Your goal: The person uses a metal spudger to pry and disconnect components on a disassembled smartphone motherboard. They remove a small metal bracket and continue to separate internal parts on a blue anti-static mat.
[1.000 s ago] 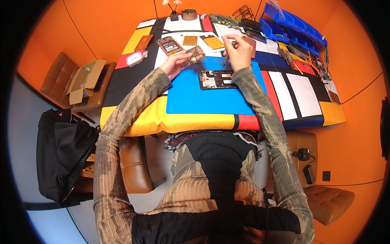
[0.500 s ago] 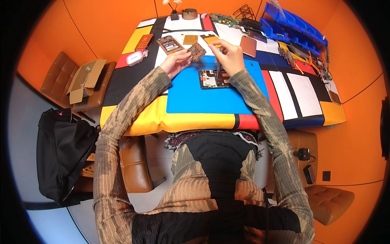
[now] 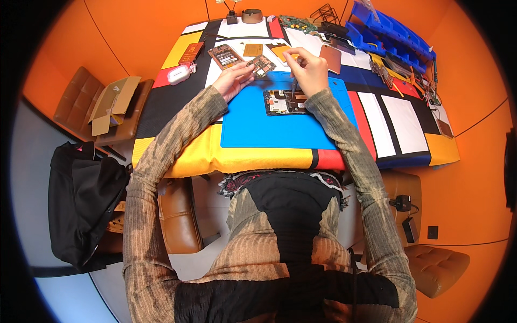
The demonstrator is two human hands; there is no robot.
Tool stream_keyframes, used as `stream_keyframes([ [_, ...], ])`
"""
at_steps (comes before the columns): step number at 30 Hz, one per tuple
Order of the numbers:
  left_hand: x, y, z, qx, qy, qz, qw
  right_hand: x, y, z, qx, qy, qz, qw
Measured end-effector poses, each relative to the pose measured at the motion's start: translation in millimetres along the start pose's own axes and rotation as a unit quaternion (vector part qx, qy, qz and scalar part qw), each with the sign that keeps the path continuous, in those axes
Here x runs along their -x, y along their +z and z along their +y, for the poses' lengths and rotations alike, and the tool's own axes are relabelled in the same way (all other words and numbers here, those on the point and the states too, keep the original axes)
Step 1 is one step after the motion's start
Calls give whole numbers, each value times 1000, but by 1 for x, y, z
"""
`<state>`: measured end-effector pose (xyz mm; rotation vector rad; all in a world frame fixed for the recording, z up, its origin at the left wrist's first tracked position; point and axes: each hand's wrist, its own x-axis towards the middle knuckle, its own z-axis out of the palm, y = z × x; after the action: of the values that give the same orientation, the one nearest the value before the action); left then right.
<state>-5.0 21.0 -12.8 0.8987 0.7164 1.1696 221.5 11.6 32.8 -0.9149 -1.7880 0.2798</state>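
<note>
My left hand (image 3: 235, 81) is closed on the edge of a small circuit board (image 3: 263, 66), held tilted above the far part of a blue mat (image 3: 280, 134). My right hand (image 3: 311, 71) has thumb and fingertips drawn together to the right of the board. From under its palm a slim dark tool (image 3: 294, 86) points down; tweezers or a screwdriver, I cannot tell which. Beneath it lies an opened phone (image 3: 278, 103) with its inside facing up, its right end partly behind my right hand. Another opened phone (image 3: 225, 56) rests beyond my left hand.
A yellowish flat piece (image 3: 252, 50) and a copper-coloured phone back (image 3: 330, 58) lie farther off. Blue parts bins (image 3: 388, 40) and hand tools (image 3: 381, 72) stand at the far right. On the left are a white earphone case (image 3: 179, 75) and a red box (image 3: 191, 53).
My right hand has shifted slightly right and lifted, raising the tool from the opened phone. The circuit board in my left hand has turned a little and shows more of its face.
</note>
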Motion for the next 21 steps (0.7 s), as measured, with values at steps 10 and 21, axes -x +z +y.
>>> stream_keyframes([
  [10, -3, -4, -4, -20, 6, 0, 1000, 1, 2, 7, 8, -8, 30, 999],
  [21, -1, -1, -2, -45, 3, -21, 999, 2, 12, 18, 56, -76, -4, 996],
])
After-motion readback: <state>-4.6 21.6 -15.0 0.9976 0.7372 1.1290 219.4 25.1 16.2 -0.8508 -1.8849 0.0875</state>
